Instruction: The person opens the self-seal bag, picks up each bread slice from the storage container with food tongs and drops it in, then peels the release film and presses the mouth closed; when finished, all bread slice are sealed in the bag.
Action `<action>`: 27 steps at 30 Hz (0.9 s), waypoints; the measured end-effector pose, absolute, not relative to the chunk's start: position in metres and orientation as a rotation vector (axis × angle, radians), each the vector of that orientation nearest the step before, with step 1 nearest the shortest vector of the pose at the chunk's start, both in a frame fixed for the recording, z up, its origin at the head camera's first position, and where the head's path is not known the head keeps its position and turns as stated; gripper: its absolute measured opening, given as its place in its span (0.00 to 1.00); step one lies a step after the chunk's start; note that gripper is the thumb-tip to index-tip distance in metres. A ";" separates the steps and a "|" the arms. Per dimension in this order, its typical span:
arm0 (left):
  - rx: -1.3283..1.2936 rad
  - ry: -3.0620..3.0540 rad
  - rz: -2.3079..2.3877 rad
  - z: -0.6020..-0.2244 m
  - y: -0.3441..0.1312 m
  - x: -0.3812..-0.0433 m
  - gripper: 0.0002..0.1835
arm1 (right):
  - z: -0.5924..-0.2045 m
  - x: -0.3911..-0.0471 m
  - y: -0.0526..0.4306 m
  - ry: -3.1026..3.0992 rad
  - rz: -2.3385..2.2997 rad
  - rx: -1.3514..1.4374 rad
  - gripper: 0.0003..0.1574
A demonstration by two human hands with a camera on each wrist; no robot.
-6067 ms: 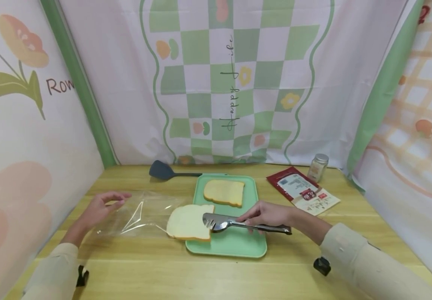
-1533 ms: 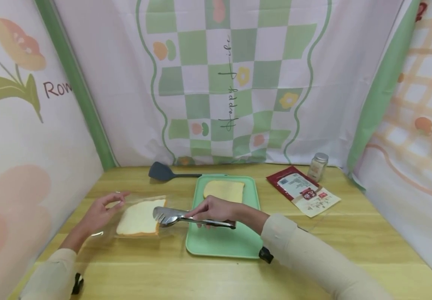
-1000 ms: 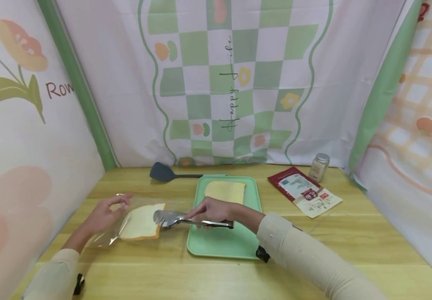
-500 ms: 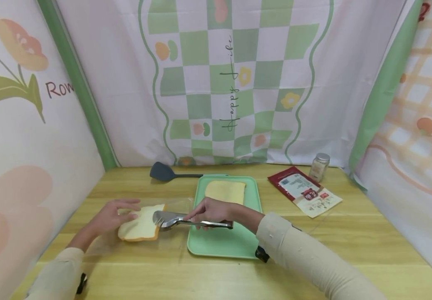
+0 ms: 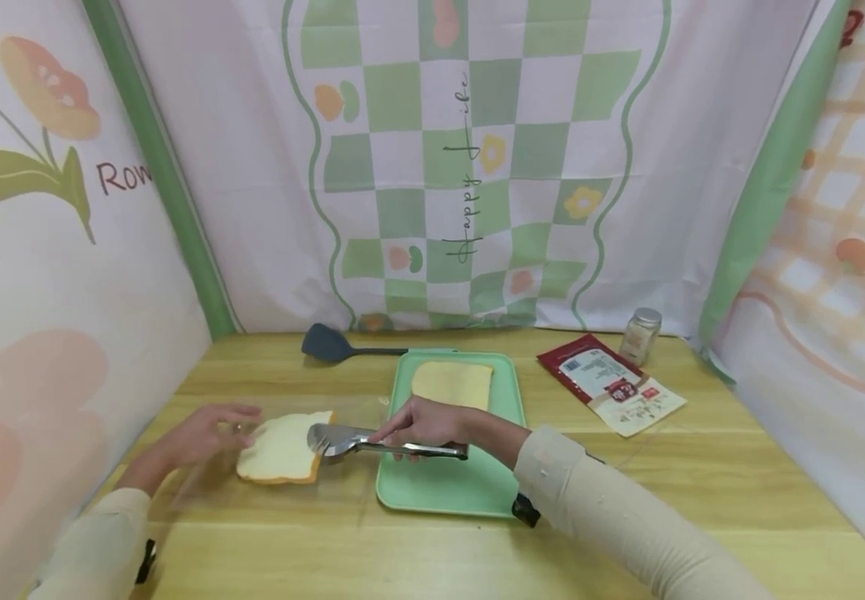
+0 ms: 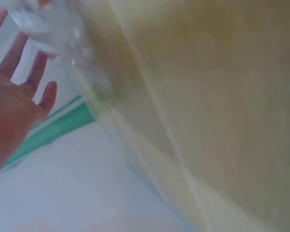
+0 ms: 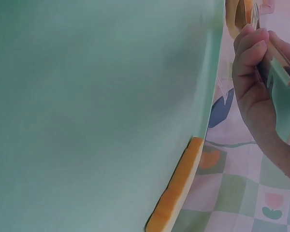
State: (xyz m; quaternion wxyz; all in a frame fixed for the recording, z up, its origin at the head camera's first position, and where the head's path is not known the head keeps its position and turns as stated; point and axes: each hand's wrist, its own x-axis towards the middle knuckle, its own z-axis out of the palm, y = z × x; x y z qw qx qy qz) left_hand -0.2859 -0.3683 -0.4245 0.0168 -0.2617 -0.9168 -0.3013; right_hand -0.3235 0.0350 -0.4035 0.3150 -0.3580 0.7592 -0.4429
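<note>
Steel tongs (image 5: 361,442), gripped by the fingers of the right hand (image 5: 432,423), hold the bread slice (image 5: 280,451) toward the left edge of the desk (image 5: 402,558). Fingers of the left hand (image 5: 211,433) spread loosely near the clear bag (image 6: 63,30). Level, steady tongs should avoid snagging it.

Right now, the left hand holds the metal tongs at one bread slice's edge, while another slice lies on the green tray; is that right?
Not quite: the head view shows the right hand holding the metal tongs at the edge of one bread slice, while another slice lies on the green tray.
</note>
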 end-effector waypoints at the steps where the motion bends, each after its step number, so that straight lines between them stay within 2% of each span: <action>1: -0.835 -2.846 -0.939 -0.426 -0.367 -0.287 0.19 | -0.404 -0.323 0.036 2.009 -1.160 -0.942 0.16; 11: -0.852 -2.720 -0.790 -0.430 -0.359 -0.285 0.06 | -0.403 -0.321 0.037 2.039 -1.130 -0.975 0.16; 19: -0.837 -2.669 -0.883 -0.430 -0.358 -0.283 0.05 | -0.395 -0.317 0.048 2.019 -1.106 -0.966 0.16; 27: -0.812 -2.673 -0.985 -0.429 -0.356 -0.283 0.06 | -0.381 -0.316 0.082 1.977 -1.023 -0.999 0.18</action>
